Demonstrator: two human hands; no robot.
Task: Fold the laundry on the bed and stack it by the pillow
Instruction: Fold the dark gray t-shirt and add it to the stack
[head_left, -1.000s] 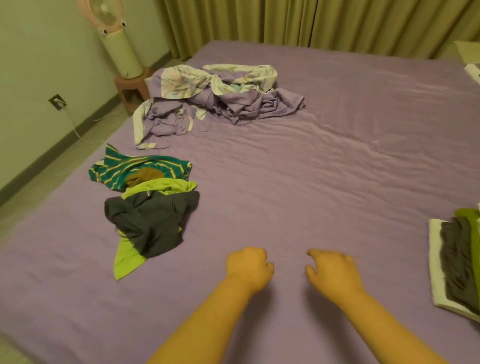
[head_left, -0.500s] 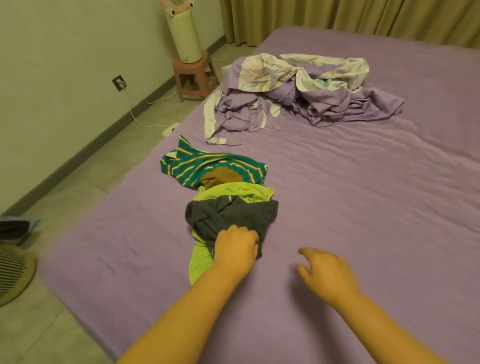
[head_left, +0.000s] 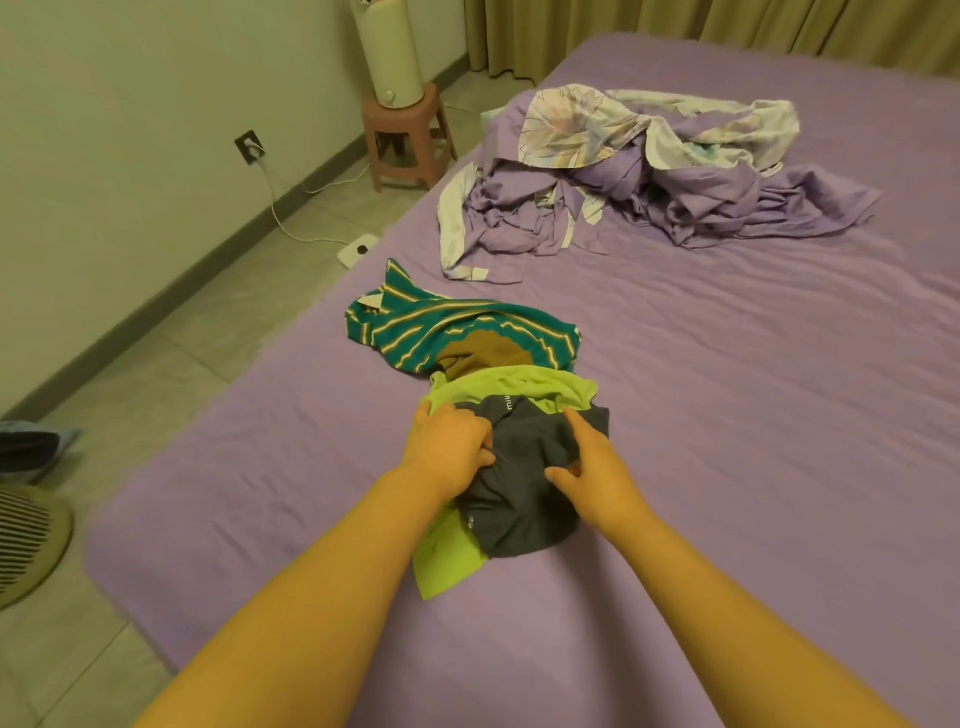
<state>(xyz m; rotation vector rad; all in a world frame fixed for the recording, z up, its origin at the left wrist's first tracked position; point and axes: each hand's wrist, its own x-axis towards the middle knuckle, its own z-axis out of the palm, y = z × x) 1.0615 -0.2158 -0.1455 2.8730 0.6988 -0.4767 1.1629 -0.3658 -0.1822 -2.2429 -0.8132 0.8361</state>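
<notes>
Both hands at frame centre on a small laundry pile, left hand (head_left: 451, 448) gripping the dark grey garment (head_left: 524, 499), right hand (head_left: 592, 467) pinching its other side, lime green shirt (head_left: 511, 387) beneath, purple bed (head_left: 753, 415), crumpled sheets (head_left: 649, 176) upper right

my left hand (head_left: 451, 448) and right hand (head_left: 592, 470) both grip the dark grey garment (head_left: 524, 499) at frame centre, fingers curled into its folds. it lies on a lime green garment (head_left: 452, 556), with a teal striped shirt (head_left: 457, 335) just above, on the purple bed (head_left: 753, 415). a crumpled purple sheet (head_left: 649, 197) sits upper right.
</notes>
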